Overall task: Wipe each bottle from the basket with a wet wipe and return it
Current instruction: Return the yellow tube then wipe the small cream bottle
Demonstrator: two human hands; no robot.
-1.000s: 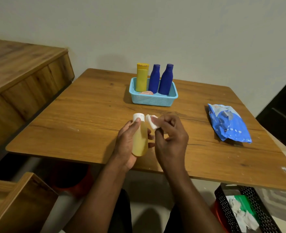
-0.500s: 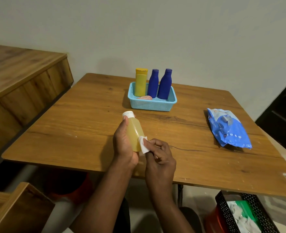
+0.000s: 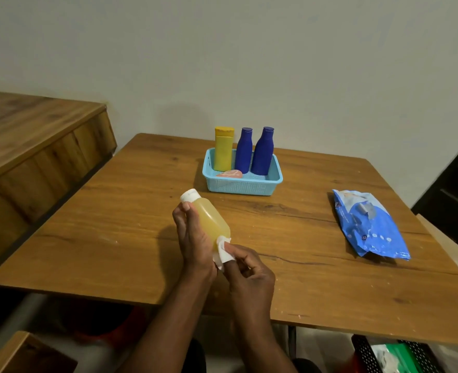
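Down the bottle went your wipe: from beside the white cap a second earlier, your right hand (image 3: 245, 275) had carried the wet wipe (image 3: 222, 251) to the base of the amber bottle (image 3: 211, 220), fingers pinching the wipe against it. Your left hand (image 3: 192, 243) gripped that bottle, tilted, above the worktop (image 3: 130, 238), well short of the blue basket (image 3: 242, 184). Inside the basket stood a yellow bottle (image 3: 223, 149) and two dark blue bottles (image 3: 252, 152); which were already wiped, I couldn't tell. By my read, you were nearly through with this one, and its return remained.
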